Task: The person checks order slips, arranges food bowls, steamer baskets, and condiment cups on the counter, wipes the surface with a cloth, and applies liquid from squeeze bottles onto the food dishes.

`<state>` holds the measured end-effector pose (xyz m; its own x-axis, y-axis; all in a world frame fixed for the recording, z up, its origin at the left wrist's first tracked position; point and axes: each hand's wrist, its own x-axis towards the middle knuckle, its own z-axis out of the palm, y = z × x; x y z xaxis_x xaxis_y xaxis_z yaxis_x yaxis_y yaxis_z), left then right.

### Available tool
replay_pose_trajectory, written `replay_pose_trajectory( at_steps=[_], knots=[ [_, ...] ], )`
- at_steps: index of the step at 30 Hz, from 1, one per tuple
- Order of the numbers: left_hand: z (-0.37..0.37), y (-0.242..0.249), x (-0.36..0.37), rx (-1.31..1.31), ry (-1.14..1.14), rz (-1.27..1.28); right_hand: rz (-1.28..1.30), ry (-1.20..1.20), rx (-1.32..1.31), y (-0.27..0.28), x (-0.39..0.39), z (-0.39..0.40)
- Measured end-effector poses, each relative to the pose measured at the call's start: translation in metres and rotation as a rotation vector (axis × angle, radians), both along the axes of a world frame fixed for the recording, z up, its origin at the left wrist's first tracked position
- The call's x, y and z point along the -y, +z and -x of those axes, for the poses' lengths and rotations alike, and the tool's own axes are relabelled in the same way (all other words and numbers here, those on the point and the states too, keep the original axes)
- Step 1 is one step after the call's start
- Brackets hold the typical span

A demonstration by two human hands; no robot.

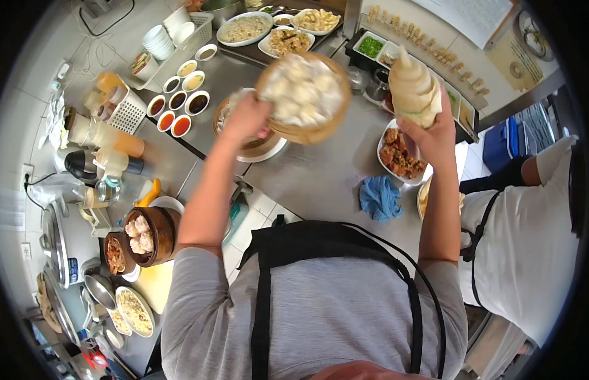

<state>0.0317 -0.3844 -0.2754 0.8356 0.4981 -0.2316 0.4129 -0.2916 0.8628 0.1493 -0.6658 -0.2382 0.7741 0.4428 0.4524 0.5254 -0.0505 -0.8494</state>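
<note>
A blue cloth (379, 197) lies on the steel counter (320, 177) at centre frame, just beside a white plate of browned meat (399, 155) to its upper right. Small sauce bowls (180, 101) cluster at upper left. Three plates of food (278, 28) sit along the top edge. A dark steamer of dumplings (149, 235) stands at lower left. A person in white (529, 240) stands at right.

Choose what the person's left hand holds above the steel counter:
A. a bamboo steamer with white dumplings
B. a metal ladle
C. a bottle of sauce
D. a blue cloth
A: the left hand grips the rim of a round bamboo steamer filled with white dumplings, while the blue cloth lies untouched on the counter.
</note>
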Motion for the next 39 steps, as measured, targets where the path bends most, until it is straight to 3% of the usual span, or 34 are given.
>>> replay_pose_trajectory(
  at_steps=[2,6,17,20,22,24,25,27,30,34,39],
  knots=[
    [0.014,0.016,-0.022,0.025,0.159,-0.006,-0.102,0.041,-0.069,-0.009,-0.003,-0.002],
    [0.038,0.005,-0.063,-0.086,0.221,-0.042,-0.244,0.153,-0.197,-0.027,-0.019,0.008],
    [0.066,-0.044,-0.072,-0.105,0.316,0.026,-0.179,0.174,-0.225,-0.078,-0.062,0.013],
    [0.085,-0.068,-0.052,0.013,0.455,0.354,-0.148,0.151,-0.217,-0.102,-0.066,0.022],
    [0.106,-0.121,-0.045,-0.108,0.178,0.934,-0.127,0.111,-0.177,-0.117,-0.066,0.027],
    [0.097,-0.105,0.006,-0.025,0.234,1.104,-0.259,0.133,-0.24,-0.126,-0.069,0.034],
    [0.089,-0.125,0.011,0.033,0.306,1.246,-0.215,0.076,-0.204,-0.148,-0.067,0.028],
    [0.069,-0.121,0.026,0.244,0.372,1.134,-0.22,0.031,-0.245,-0.15,-0.068,0.035],
    [0.051,-0.101,0.039,0.307,0.614,1.077,-0.259,0.009,-0.227,-0.154,-0.068,0.039],
    [0.032,-0.111,0.021,0.393,0.606,1.134,-0.289,0.084,-0.25,-0.161,-0.068,0.037],
    [0.007,-0.122,-0.014,0.255,0.554,1.113,-0.268,0.087,-0.23,-0.16,-0.064,0.038]
  ],
)
